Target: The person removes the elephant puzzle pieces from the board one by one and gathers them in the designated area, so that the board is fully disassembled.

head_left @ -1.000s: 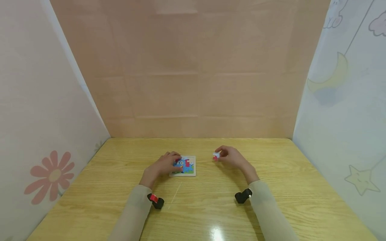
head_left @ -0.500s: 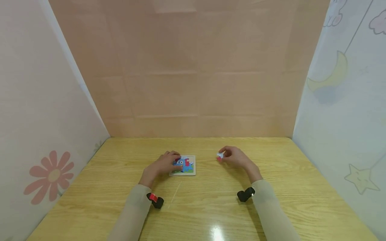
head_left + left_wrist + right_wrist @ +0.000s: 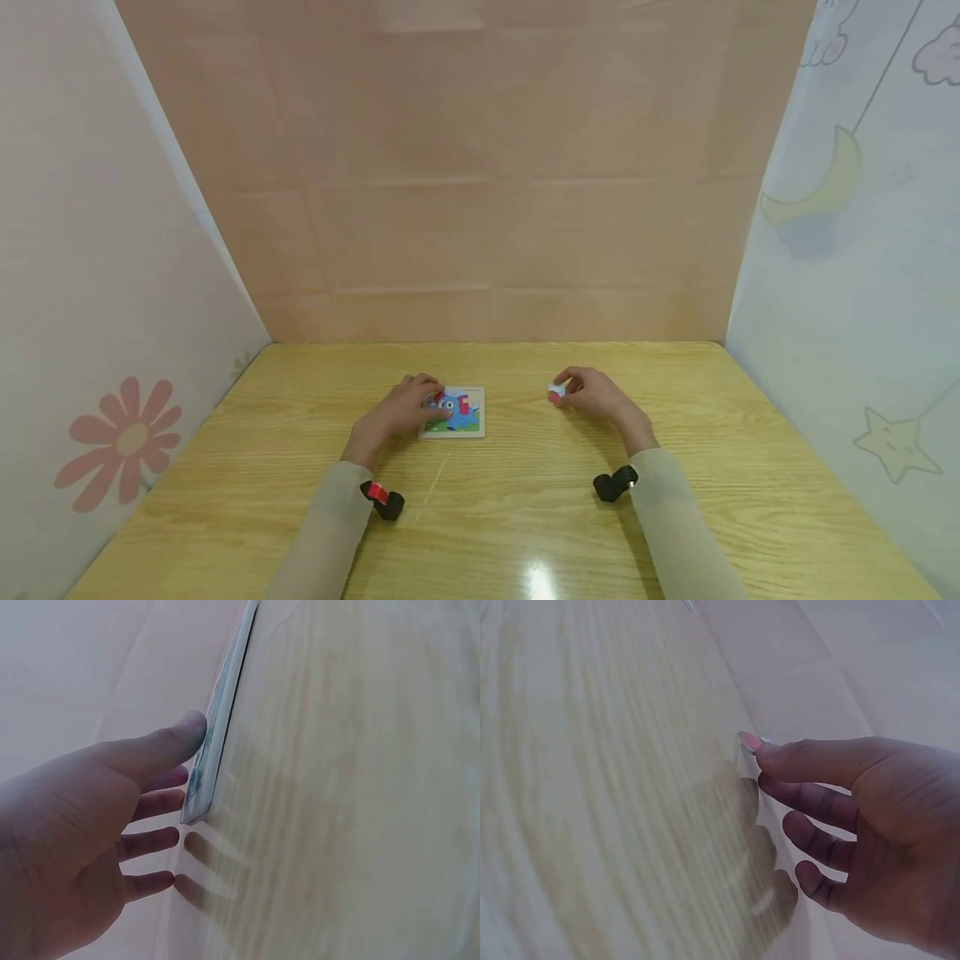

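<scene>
A small jigsaw puzzle [image 3: 467, 423] in a pale frame lies flat on the table, printed with a blue cartoon animal, red parts and green ground. A pale patch shows near its far right corner. My left hand [image 3: 399, 409] rests over its left side; in the left wrist view the thumb [image 3: 191, 727] touches the puzzle and the fingers reach out loosely. To the right, apart from the frame, my right hand [image 3: 600, 396] pinches a white and red puzzle piece [image 3: 556, 394] between thumb and fingers. In the right wrist view most of that piece [image 3: 749, 741] is hidden by the thumb.
The wood-grain table [image 3: 495, 500] ends at a brown paper backdrop [image 3: 487, 250]. Printed walls stand on both sides. Each wrist carries a black camera, one on the left [image 3: 388, 505] and one on the right [image 3: 613, 484].
My right hand has moved right, away from the framed puzzle, with the piece still pinched. The left hand has stayed almost in place on the puzzle.
</scene>
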Available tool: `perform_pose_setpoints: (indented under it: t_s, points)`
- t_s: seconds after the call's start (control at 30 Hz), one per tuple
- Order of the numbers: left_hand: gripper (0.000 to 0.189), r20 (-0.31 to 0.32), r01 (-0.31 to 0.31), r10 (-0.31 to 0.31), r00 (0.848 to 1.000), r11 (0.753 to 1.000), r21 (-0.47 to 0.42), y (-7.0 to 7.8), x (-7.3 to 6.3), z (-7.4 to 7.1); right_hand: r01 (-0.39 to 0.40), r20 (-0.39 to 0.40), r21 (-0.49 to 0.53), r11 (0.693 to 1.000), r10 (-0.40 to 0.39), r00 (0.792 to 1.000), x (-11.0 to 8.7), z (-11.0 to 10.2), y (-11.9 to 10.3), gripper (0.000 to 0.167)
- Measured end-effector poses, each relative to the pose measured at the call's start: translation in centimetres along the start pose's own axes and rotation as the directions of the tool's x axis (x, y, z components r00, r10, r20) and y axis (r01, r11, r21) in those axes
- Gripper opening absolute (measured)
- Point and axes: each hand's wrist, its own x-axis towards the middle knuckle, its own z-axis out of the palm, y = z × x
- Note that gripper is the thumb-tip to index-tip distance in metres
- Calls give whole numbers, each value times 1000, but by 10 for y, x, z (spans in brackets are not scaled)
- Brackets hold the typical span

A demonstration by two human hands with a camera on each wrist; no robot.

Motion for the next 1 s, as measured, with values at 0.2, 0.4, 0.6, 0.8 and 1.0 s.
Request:
perform_pose_setpoints:
  t_s: [0.2,0.4,0.6,0.8,1.0]
  points:
    - [56,-5,0,0,1000,1000,-1,-1,0,0,-15,10,-4,1000,15,1000,-2,-6,4,27]
    - [55,-7,6,-6,1000,1000,-6,-1,0,0,-33,5,-18,999,33,999,-3,-9,8,27]
    - [56,-7,9,-9,1000,1000,-6,-1,-1,1,-17,31,2,1000,17,999,-4,-9,5,27]
    - [57,-3,14,-14,1000,1000,-6,0,-1,0,-19,37,15,1000,19,999,-4,-7,3,27]
    - [56,-3,15,-15,1000,1000,-12,1,-1,0,-19,38,10,1000,18,999,-4,-7,3,29]
